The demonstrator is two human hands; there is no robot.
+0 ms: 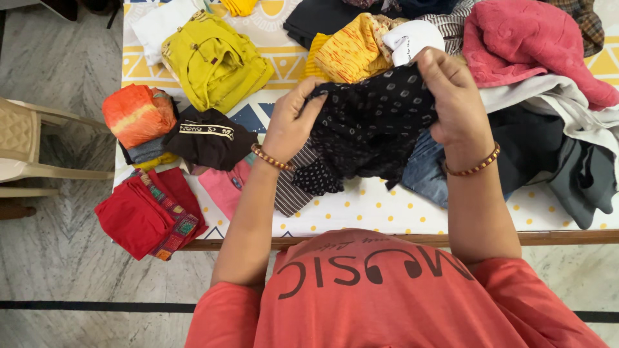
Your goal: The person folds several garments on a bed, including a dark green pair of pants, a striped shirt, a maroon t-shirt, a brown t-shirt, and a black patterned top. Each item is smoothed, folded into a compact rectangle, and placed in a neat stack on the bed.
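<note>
Head view, looking down. Nearest to us: our coral-orange shirt fills the lower frame, both bare forearms reaching forward over the wooden edge of the desk (pixel 554 237), each wrist with a beaded bracelet.

Left hand (pixel 291 124): fingers curled closed, pinching the left edge of a black dotted garment (pixel 371 122). The wrist is bent, the back of the hand faces up and the thumb tucks toward the cloth.

Right hand (pixel 454 96): also closed, gripping the garment's upper right edge, knuckles up, fingers folded over the fabric.

The garment is bunched and stretched between the two hands, held above the desk, its lower part hanging down toward a striped dark cloth (pixel 291 190) and a blue denim piece (pixel 422 169).

On the dotted, patterned sheet covering the desk, left of the left hand: a red folded garment (pixel 145 216) overhanging the near edge, a pink one (pixel 222 185), a dark brown folded piece (pixel 207 138), and an orange tie-dyed bundle (pixel 137 115).

Farther: a mustard-yellow garment (pixel 213 61), a yellow-orange patterned cloth (pixel 348 55) touching a white item (pixel 409 40), a pink towel-like heap (pixel 525 48), and grey and white clothes (pixel 570 129) to the right.

Left of the desk, on the marble floor, is a beige plastic chair (pixel 26 145).
</note>
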